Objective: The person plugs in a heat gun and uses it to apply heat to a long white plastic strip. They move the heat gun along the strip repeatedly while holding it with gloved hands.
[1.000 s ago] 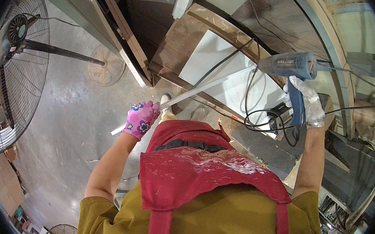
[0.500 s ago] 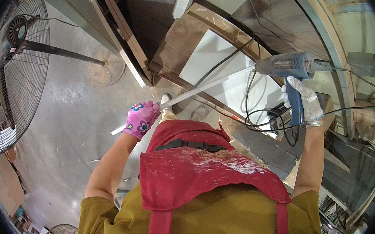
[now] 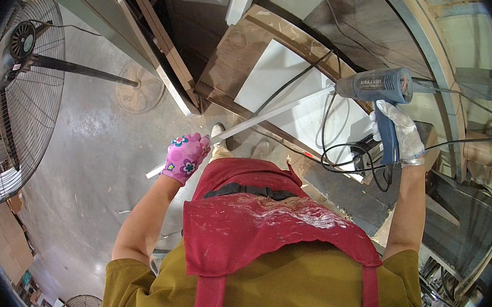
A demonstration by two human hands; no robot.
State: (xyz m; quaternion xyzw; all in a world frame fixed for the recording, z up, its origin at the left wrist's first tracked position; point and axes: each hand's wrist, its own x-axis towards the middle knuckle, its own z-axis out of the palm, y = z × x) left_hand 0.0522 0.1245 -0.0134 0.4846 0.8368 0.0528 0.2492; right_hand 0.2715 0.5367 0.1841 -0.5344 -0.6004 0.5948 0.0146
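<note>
In a pink flowered glove, my left hand (image 3: 186, 156) is closed round a long, thin white strip (image 3: 283, 107). One end of the strip sticks out below that hand; the other runs up to the right, to the nozzle of a blue-grey heat gun (image 3: 377, 84). My right hand (image 3: 402, 133), in a whitish glove, grips the heat gun's handle. The gun's body lies sideways with its nozzle to the left, at the strip's far end. Whether nozzle and strip touch, I cannot tell. A white board (image 3: 283, 77) lies beneath the strip on a brown wooden surface (image 3: 231, 57).
A large standing fan (image 3: 20, 72) with a round base is on the left. Wooden panels (image 3: 105, 15) lean at the upper left. Black cables (image 3: 339, 168) loop below the heat gun and across the right side. Another fan (image 3: 82, 304) shows at the lower left edge.
</note>
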